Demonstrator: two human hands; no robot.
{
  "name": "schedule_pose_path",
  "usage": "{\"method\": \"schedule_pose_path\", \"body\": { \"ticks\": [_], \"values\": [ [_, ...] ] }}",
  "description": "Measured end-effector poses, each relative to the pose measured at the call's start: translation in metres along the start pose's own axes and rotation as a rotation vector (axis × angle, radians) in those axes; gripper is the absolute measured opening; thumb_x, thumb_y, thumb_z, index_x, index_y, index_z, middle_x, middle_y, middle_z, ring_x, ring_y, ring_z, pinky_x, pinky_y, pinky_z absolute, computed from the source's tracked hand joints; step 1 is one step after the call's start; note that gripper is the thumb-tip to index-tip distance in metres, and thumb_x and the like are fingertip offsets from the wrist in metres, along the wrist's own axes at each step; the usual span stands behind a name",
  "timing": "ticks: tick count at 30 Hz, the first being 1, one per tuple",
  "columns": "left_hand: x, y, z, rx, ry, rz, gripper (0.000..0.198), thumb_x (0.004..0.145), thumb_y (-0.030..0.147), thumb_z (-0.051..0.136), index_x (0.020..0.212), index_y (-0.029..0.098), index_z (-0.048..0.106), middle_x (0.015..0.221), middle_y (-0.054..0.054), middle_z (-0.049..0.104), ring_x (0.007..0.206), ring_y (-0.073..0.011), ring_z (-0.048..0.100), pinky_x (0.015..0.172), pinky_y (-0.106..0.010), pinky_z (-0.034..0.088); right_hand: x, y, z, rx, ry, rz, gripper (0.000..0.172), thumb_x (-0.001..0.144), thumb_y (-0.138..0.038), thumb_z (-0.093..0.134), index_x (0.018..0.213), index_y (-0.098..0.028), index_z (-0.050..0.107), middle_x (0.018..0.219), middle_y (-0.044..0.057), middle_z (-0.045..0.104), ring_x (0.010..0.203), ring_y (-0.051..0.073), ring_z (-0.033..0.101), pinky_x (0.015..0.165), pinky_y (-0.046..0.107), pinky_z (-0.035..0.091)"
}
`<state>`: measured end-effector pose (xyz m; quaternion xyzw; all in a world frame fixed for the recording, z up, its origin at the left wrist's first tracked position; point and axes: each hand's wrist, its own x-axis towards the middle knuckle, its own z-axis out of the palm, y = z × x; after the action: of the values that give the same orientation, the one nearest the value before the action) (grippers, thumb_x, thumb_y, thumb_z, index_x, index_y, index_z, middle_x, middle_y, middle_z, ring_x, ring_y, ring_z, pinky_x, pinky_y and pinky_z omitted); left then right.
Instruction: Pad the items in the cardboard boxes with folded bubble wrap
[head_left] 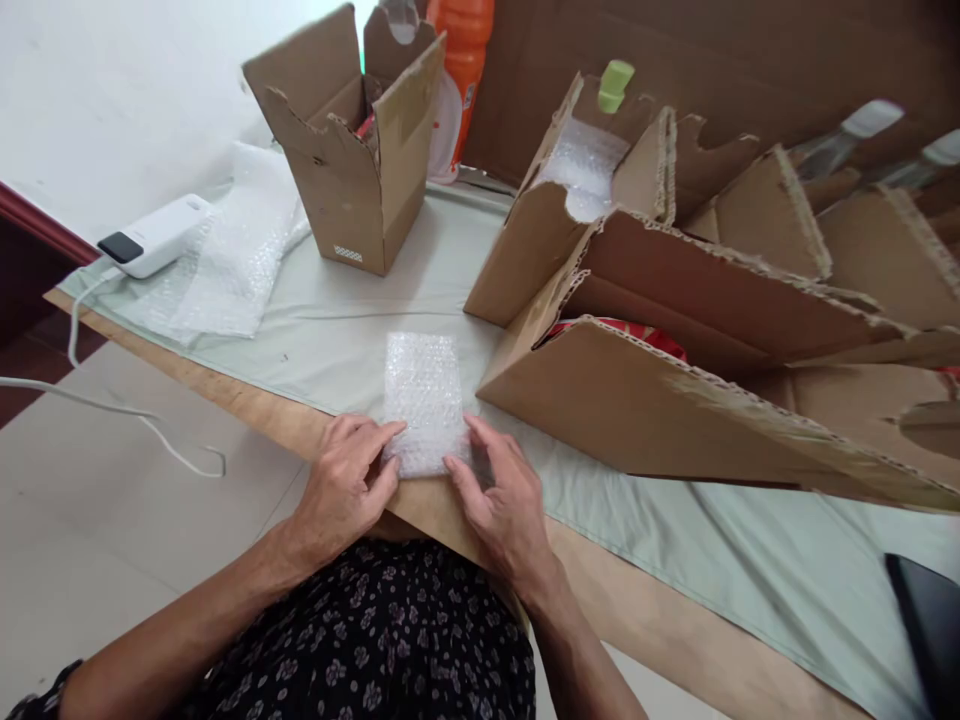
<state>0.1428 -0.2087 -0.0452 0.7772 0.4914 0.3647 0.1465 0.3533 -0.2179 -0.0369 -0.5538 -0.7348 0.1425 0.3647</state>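
Note:
A small rectangular piece of bubble wrap (424,385) lies flat near the front edge of the table, its near end looking folded or layered. My left hand (345,470) grips its near left edge, thumb and index finger bent against the plastic. At the near right edge, my right hand (504,495) holds it the same way between thumb and index finger. Whether anything is inside the wrap cannot be made out. More bubble wrap sheets (232,245) lie in a loose pile to the left.
An upright open cardboard box (349,190) stands behind, beside an orange bottle (466,60). Divided cardboard boxes (637,420) fill the right; one compartment holds bubble wrap (583,165). A white power bank (157,235) with a cable sits left. A dark phone-like object (926,620) lies far right.

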Motion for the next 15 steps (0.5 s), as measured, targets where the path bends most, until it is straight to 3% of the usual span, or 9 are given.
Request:
{"method": "schedule_pose_path", "body": {
  "ticks": [2, 4, 10, 12, 15],
  "values": [
    [0.0, -0.001, 0.001, 0.034, 0.009, 0.002, 0.029, 0.093, 0.008, 0.059, 0.121, 0.012, 0.065, 0.088, -0.007, 0.067, 0.093, -0.0254, 0.06, 0.09, -0.045, 0.051, -0.007, -0.002, -0.004, -0.08, 0.124, -0.077, 0.032, 0.099, -0.02, 0.063, 0.131, -0.019, 0.06, 0.109, 0.01, 0.075, 0.099, 0.023, 0.069, 0.086, 0.038, 0.055],
    [-0.002, -0.001, 0.001, 0.045, 0.019, 0.011, 0.031, 0.093, 0.007, 0.058, 0.123, 0.012, 0.063, 0.092, -0.007, 0.067, 0.095, -0.0255, 0.059, 0.093, -0.046, 0.05, -0.014, -0.007, -0.011, -0.141, 0.143, -0.146, 0.028, 0.098, -0.012, 0.062, 0.125, -0.019, 0.063, 0.112, 0.011, 0.073, 0.105, 0.023, 0.066, 0.089, 0.039, 0.052],
    [-0.003, -0.006, 0.005, 0.12, 0.009, 0.074, 0.036, 0.097, 0.011, 0.056, 0.132, 0.019, 0.057, 0.095, -0.005, 0.067, 0.098, -0.0259, 0.059, 0.1, -0.046, 0.047, -0.01, -0.005, -0.01, -0.235, -0.245, -0.333, 0.033, 0.096, -0.011, 0.057, 0.127, -0.019, 0.063, 0.138, 0.01, 0.068, 0.136, 0.029, 0.052, 0.106, 0.047, 0.042],
    [-0.004, -0.007, 0.004, 0.124, 0.011, 0.091, 0.038, 0.098, 0.012, 0.056, 0.135, 0.02, 0.056, 0.1, -0.006, 0.067, 0.1, -0.0261, 0.06, 0.1, -0.046, 0.047, -0.002, 0.003, -0.005, -0.25, -0.309, -0.358, 0.031, 0.095, -0.012, 0.057, 0.125, -0.018, 0.063, 0.136, 0.009, 0.069, 0.133, 0.028, 0.053, 0.106, 0.047, 0.041],
    [-0.009, -0.006, 0.001, 0.067, -0.029, 0.126, 0.04, 0.097, 0.014, 0.057, 0.137, 0.019, 0.056, 0.125, -0.013, 0.063, 0.119, -0.0286, 0.058, 0.106, -0.045, 0.045, 0.006, 0.011, -0.002, -0.233, -0.331, -0.364, 0.026, 0.097, -0.012, 0.057, 0.122, -0.018, 0.063, 0.13, 0.008, 0.072, 0.126, 0.026, 0.057, 0.103, 0.043, 0.041]
  ]
}}
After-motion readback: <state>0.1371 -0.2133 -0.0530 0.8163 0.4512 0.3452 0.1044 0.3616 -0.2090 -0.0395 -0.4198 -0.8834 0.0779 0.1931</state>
